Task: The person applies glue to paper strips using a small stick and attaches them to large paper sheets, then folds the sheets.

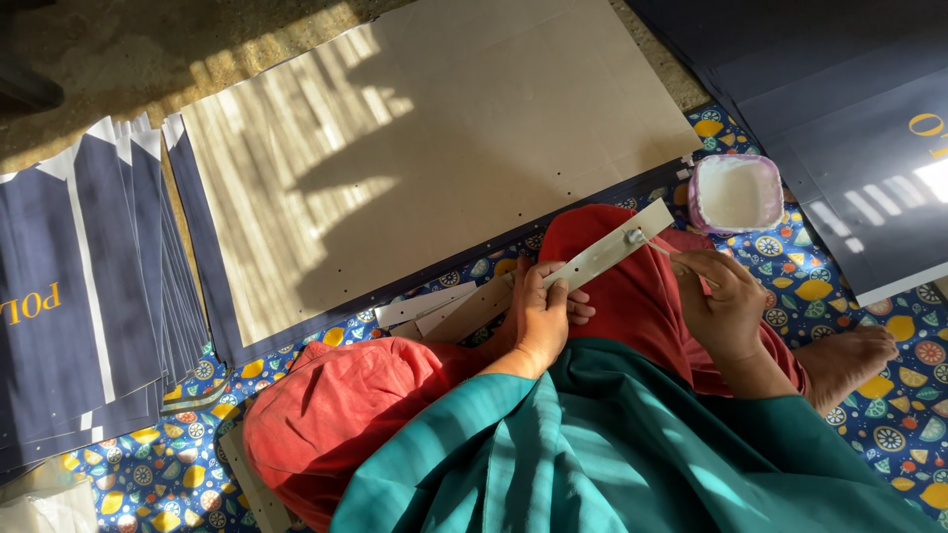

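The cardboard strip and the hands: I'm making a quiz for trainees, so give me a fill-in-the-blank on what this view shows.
1. The left hand holds a long, pale cardboard strip by its lower ____.
2. The right hand holds a small ____ whose tip touches the strip.
3. The pink tub beside the knee holds a ____ paste.
4. The tub stands on a mat printed with ____.

Missing words: end; brush; white; fruit slices

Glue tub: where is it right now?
In the head view the white-filled glue tub sits upper right on the patterned mat, just beyond the right hand and beside the big cardboard sheet.
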